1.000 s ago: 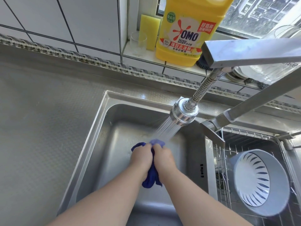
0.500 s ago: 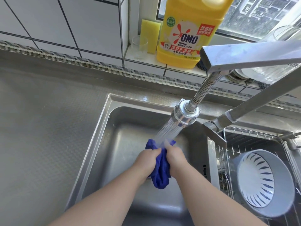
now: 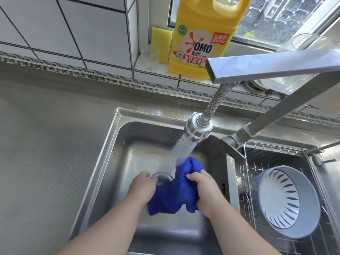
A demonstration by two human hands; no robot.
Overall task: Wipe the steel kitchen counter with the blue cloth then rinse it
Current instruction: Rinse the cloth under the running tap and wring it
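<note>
The blue cloth (image 3: 176, 192) hangs stretched between both hands over the steel sink basin (image 3: 103, 159). My left hand (image 3: 143, 188) grips its lower left part, and my right hand (image 3: 204, 190) grips the right side, with the cloth's upper corner sticking up into the water. The faucet spray head (image 3: 197, 128) runs a spray of water onto that upper corner. The drain (image 3: 162, 176) shows just behind my left hand. The steel kitchen counter (image 3: 46, 144) spreads out to the left of the sink.
A yellow detergent bottle (image 3: 202, 37), a yellow sponge (image 3: 161, 44) and a small glass (image 3: 150, 56) stand on the window ledge. Right of the basin, a wire rack (image 3: 244, 170) holds a grey colander (image 3: 287, 201). The faucet arm (image 3: 276, 65) crosses overhead at right.
My hands have drawn apart and the bunched cloth has opened out between them. The drain has come into view behind my left hand. Water keeps running.
</note>
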